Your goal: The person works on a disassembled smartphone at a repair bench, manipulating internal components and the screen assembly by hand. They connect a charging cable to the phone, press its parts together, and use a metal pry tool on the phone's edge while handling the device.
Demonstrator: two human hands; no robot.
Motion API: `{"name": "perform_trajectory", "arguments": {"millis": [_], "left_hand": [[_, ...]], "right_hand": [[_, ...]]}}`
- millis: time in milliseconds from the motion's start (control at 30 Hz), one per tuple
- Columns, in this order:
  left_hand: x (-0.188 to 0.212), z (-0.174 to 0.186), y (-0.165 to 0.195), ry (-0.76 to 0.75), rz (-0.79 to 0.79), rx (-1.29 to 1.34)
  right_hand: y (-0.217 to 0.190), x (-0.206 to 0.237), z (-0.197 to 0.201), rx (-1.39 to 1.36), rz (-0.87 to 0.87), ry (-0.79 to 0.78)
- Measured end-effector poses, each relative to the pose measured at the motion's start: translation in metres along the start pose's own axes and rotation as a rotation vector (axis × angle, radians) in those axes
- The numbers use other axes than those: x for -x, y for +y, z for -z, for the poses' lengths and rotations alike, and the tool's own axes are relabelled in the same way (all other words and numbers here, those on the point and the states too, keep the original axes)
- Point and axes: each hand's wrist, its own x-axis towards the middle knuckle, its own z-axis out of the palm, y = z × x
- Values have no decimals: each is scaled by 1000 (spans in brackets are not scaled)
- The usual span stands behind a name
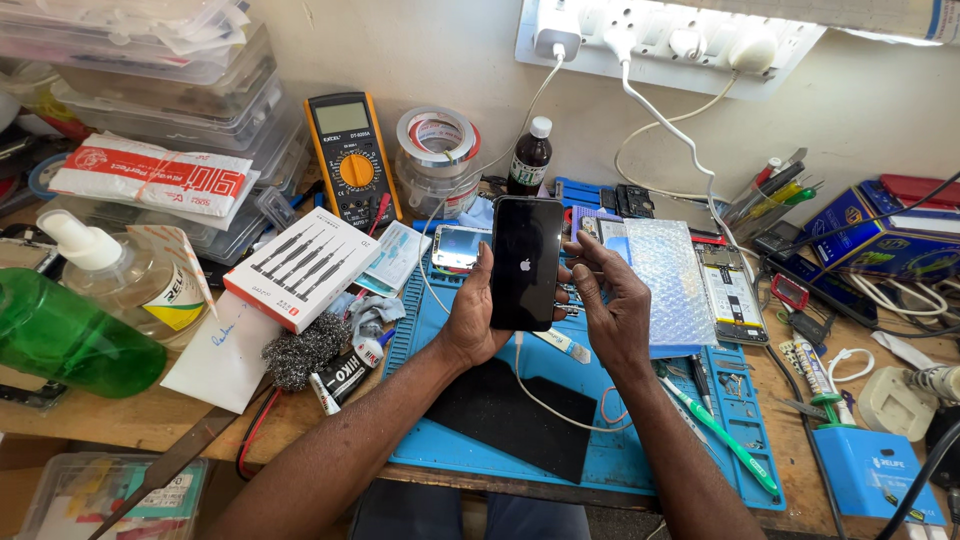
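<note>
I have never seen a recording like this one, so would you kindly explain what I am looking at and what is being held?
There is no machine here: a person works with two bare hands, and the single picture comes from a camera worn on their head, looking down at a cluttered workbench.

The left hand holds a black phone upright, its dark screen showing a small white logo. The right hand touches the phone's right edge with its fingertips. A white cable runs from below the phone across the blue work mat.

Around it lie a yellow meter, a roll of tape, a small dark bottle, a white box of screwdrivers, a green bottle and a green toothbrush.
</note>
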Motion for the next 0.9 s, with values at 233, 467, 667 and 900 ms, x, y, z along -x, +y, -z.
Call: {"name": "perform_trajectory", "arguments": {"millis": [233, 467, 667, 900], "left_hand": [[-1, 0, 1, 6, 3, 5], [1, 1, -1, 14, 5, 24], [-1, 1, 1, 18, 7, 91], [-1, -2, 4, 10, -59, 160]], "right_hand": [[-5, 0, 0, 28, -4, -2], [-7, 0, 1, -31, -16, -10], [-6, 1, 1, -17, 27, -18], [-11, 0, 0, 120, 84, -10]]}}
